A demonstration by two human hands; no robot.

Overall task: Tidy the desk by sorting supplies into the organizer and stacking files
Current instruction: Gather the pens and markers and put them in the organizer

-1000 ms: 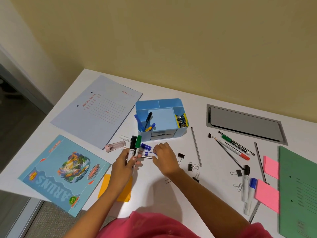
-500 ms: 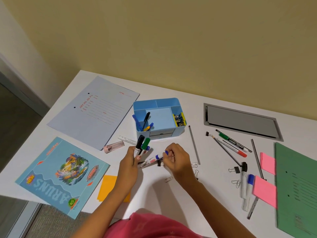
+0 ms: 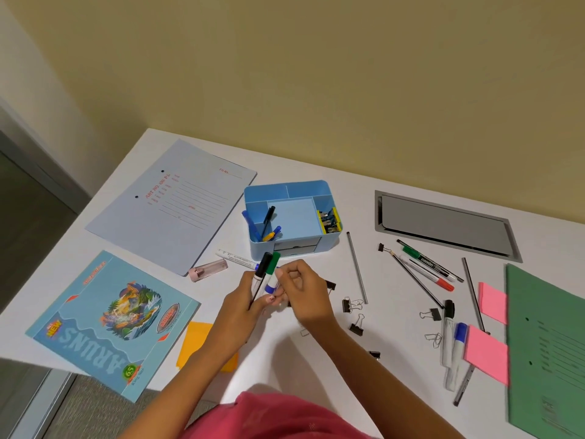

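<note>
Blue plastic organizer (image 3: 294, 217) on the white desk (image 3: 316, 359) holds only a few pens and binder clips. A person's left hand (image 3: 243, 305) clutches a bunch of markers (image 3: 267, 274) upright just before it, while the right hand (image 3: 300, 293) pinches a blue-capped marker (image 3: 271, 286) into the bunch. Most of the job appears undone: loose pens (image 3: 424, 267), clips (image 3: 351, 305), sticky notes (image 3: 487, 353), a grey file (image 3: 177, 201) and a green file (image 3: 550, 343) lie scattered, unstacked.

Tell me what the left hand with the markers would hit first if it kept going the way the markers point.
Probably the blue organizer: the left hand aims its markers at its front wall, though depth is unclear.
</note>
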